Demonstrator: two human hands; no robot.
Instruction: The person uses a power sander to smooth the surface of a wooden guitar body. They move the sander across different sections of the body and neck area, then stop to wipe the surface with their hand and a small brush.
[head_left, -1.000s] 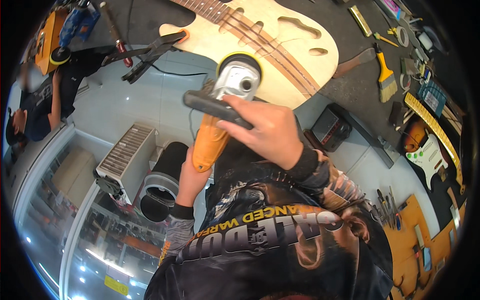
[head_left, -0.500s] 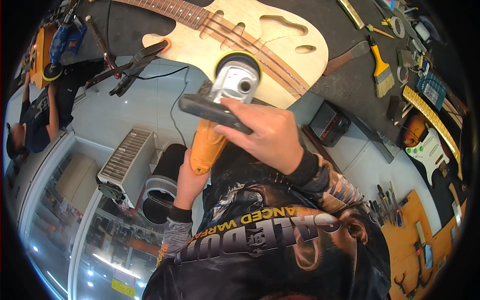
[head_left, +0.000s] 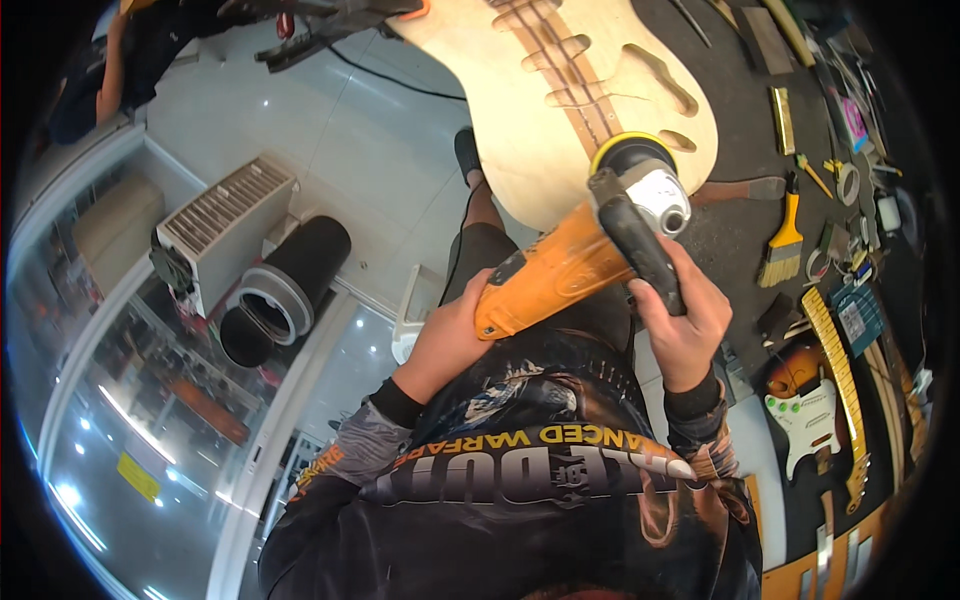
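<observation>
An orange power sander (head_left: 555, 272) with a silver head and a yellow-rimmed round pad (head_left: 632, 150) slants across in front of me. My left hand (head_left: 452, 338) is wrapped around the rear of its orange body. The black side handle (head_left: 642, 240) is in the grip of my right hand (head_left: 692, 322). Beneath the pad is a pale wooden electric guitar body (head_left: 475, 85) with routed cavities and a darker centre strip. The pad lies over its near end; I cannot tell whether it touches the wood.
To the right, the dark bench carries a yellow-handled brush (head_left: 786, 240), a file (head_left: 740, 188), a tape roll (head_left: 848, 184) and a guitar neck (head_left: 835, 365) beside a white pickguard (head_left: 805, 425). A black clamp (head_left: 320, 28) grips the guitar's far-left edge. Leftward stand a black bin (head_left: 300, 270) and a glass case.
The sander has swung from pointing away from me to slanting rightward, its pad now at the guitar body's near end. Both hands have moved with it, and the whole view has shifted.
</observation>
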